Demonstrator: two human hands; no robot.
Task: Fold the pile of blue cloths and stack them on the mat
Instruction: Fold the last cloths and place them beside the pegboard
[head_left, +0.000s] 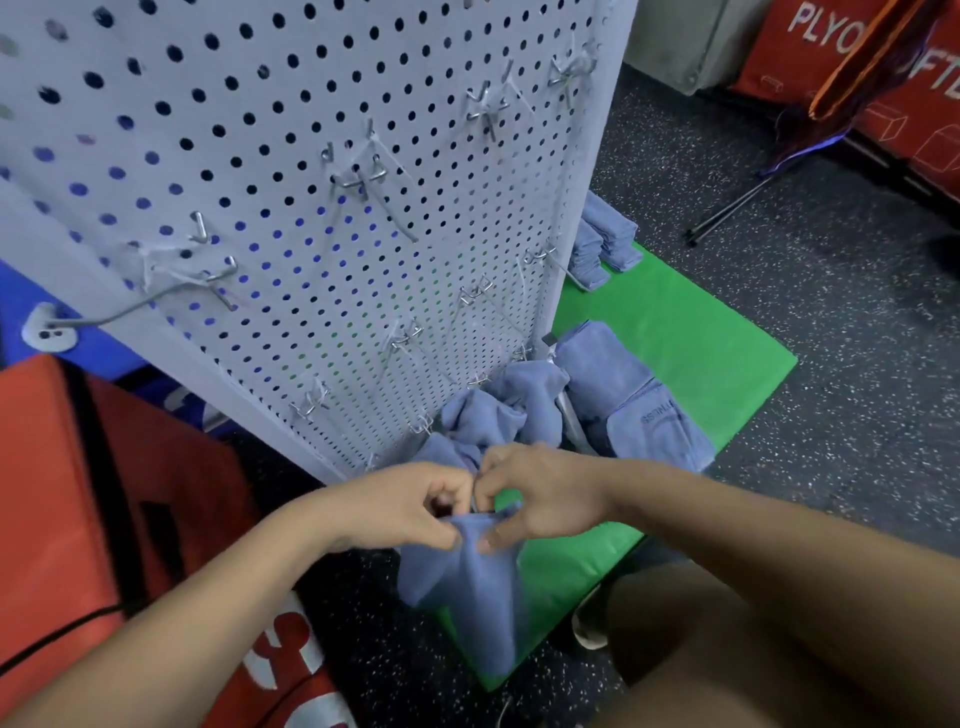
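Blue cloth hangs from both hands over the near end of the green mat, its top edge bunched between them and its lower corner drooping toward the mat's near edge. The left hand pinches that top edge with thumb and curled fingers; the right hand pinches it just beside, the two hands almost touching. Behind them the loose pile of blue cloths lies crumpled at the foot of the white pegboard, partly on the mat and up against the board's upright edge. A folded stack sits at the mat's far corner, half hidden by the board. The mat's right half lies bare out to its edge, with speckled floor beyond. A red box crowds the left side, and the person's knee sits close on the right
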